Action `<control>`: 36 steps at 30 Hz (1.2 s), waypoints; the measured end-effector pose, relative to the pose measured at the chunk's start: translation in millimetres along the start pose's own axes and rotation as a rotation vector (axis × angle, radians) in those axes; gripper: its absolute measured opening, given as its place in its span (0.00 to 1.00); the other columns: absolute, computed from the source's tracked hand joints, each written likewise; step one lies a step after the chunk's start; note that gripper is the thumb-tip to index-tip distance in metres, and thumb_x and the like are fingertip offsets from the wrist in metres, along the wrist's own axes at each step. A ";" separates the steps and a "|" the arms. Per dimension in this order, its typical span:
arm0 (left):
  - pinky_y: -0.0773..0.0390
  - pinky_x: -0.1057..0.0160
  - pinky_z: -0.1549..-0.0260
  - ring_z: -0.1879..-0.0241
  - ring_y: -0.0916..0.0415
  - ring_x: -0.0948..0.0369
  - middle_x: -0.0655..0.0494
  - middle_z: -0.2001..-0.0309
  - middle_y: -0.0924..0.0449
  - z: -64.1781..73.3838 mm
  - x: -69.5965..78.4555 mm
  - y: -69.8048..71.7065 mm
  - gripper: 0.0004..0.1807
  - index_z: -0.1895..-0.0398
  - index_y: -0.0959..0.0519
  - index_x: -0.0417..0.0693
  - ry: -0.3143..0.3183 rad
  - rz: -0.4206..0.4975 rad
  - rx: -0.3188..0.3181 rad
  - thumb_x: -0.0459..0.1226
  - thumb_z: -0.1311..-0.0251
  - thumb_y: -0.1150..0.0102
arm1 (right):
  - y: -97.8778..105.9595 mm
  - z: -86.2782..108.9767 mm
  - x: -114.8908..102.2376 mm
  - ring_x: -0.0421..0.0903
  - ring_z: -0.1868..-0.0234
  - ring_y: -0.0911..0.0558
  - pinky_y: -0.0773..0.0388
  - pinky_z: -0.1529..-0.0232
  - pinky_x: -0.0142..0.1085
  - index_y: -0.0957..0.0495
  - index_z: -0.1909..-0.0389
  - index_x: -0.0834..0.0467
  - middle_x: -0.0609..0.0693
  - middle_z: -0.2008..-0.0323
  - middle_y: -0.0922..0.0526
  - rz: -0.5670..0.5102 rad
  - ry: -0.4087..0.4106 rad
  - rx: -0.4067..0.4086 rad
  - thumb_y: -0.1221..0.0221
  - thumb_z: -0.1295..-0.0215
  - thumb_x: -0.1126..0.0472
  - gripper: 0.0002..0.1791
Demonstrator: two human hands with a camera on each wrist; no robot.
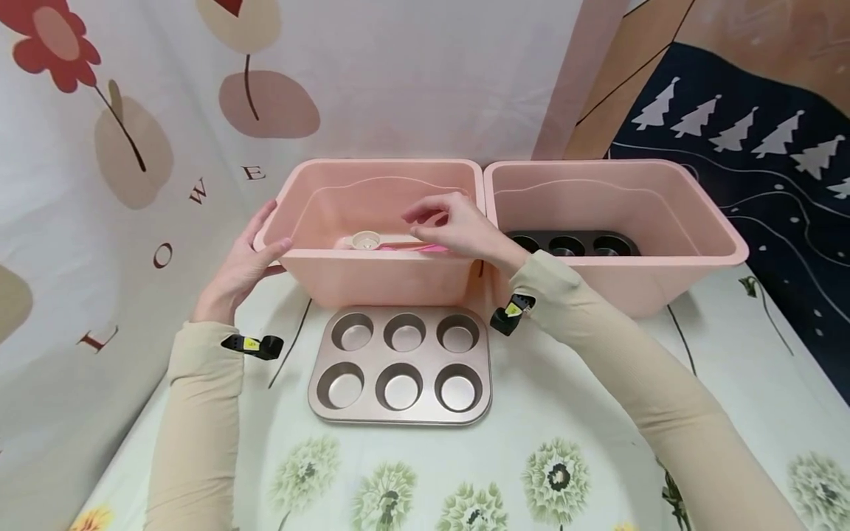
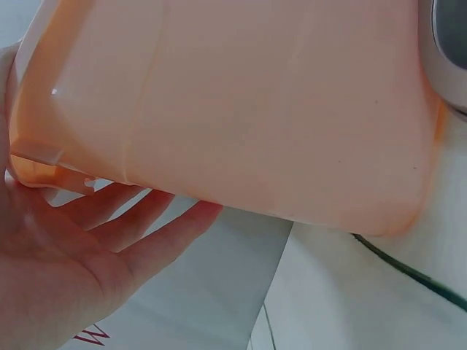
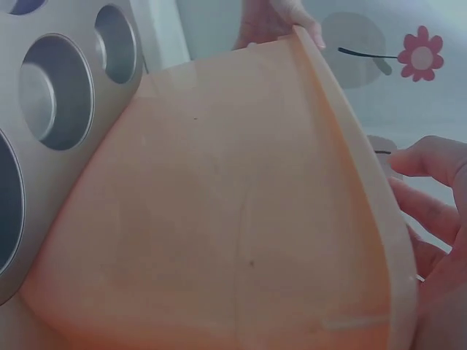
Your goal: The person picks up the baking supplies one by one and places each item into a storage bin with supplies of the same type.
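My left hand holds the left pink bin at its near left corner. The thumb lies over the rim and the fingers reach along the bin's outer side. Over the right part of that bin hovers my right hand, fingers loosely bent, with nothing visible in it. Inside the bin lies a small pale round item with a cup-like middle, perhaps an egg separator. Bright pink items beside it are mostly hidden by the front wall and right hand.
A metallic six-cup muffin tin lies on the flowered tablecloth in front of the left bin. Against that bin's right side stands a second pink bin, with a dark muffin tin inside. Patterned cloth hangs behind.
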State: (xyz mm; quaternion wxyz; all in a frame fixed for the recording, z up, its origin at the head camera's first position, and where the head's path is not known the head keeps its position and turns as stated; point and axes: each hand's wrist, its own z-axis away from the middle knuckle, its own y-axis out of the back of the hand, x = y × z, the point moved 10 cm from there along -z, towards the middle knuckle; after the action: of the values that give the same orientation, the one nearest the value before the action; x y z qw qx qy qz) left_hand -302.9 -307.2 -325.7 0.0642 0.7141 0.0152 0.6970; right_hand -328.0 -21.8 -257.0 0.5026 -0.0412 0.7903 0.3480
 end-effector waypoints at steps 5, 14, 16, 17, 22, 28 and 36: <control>0.23 0.67 0.61 0.38 0.42 0.49 0.43 0.29 0.52 3.0 0.8 -0.2 0.42 0.23 0.53 0.65 -0.009 -0.009 0.038 0.35 0.34 0.44 | 11.0 9.9 -0.1 0.46 0.59 0.21 0.24 0.53 0.39 0.17 0.54 0.64 0.54 0.59 0.17 -0.048 0.001 0.026 0.39 0.39 0.68 0.12; 0.23 0.67 0.60 0.38 0.41 0.51 0.42 0.29 0.51 5.2 0.4 -0.6 0.40 0.23 0.53 0.64 -0.005 -0.104 0.072 0.40 0.33 0.45 | 28.7 32.1 -5.9 0.44 0.59 0.22 0.26 0.54 0.39 0.17 0.55 0.62 0.51 0.59 0.17 -0.005 0.038 0.060 0.39 0.39 0.67 0.11; 0.24 0.68 0.59 0.38 0.40 0.52 0.42 0.29 0.51 5.6 0.6 -0.3 0.40 0.23 0.53 0.64 -0.007 -0.121 0.060 0.40 0.33 0.45 | 31.7 36.8 -7.9 0.43 0.60 0.22 0.25 0.55 0.39 0.17 0.56 0.62 0.52 0.59 0.16 0.010 0.052 0.067 0.38 0.39 0.67 0.11; 0.24 0.69 0.58 0.38 0.39 0.52 0.41 0.29 0.51 5.8 1.2 -0.4 0.40 0.23 0.53 0.63 -0.012 -0.119 0.049 0.40 0.32 0.45 | 33.4 39.4 -8.7 0.43 0.60 0.22 0.25 0.55 0.39 0.16 0.56 0.62 0.52 0.60 0.16 0.014 0.055 0.072 0.39 0.39 0.68 0.11; 0.24 0.72 0.57 0.40 0.37 0.55 0.44 0.28 0.52 9.5 6.6 1.3 0.39 0.23 0.52 0.60 -0.043 -0.098 0.017 0.37 0.33 0.45 | 42.9 52.5 -6.6 0.45 0.59 0.23 0.25 0.59 0.34 0.17 0.55 0.64 0.52 0.59 0.16 0.010 0.057 0.096 0.40 0.39 0.68 0.12; 0.25 0.72 0.55 0.38 0.40 0.52 0.46 0.26 0.54 13.9 12.5 2.1 0.39 0.23 0.52 0.59 -0.075 -0.086 -0.006 0.35 0.32 0.45 | 58.6 68.5 3.5 0.45 0.59 0.21 0.25 0.54 0.33 0.18 0.53 0.64 0.53 0.57 0.17 0.022 0.042 0.137 0.42 0.37 0.68 0.13; 0.25 0.70 0.52 0.41 0.33 0.63 0.40 0.26 0.55 29.3 9.1 13.8 0.40 0.23 0.52 0.60 -0.126 -0.033 -0.035 0.30 0.33 0.47 | 84.0 89.8 7.5 0.43 0.60 0.20 0.26 0.52 0.32 0.19 0.52 0.65 0.58 0.58 0.17 0.049 0.045 0.195 0.40 0.37 0.67 0.13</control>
State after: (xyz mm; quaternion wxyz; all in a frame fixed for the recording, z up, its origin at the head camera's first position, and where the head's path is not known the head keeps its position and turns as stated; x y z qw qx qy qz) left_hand -274.3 -322.0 -315.7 0.0892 0.7551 0.0107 0.6495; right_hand -297.8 96.8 -243.2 0.4776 0.0194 0.8323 0.2806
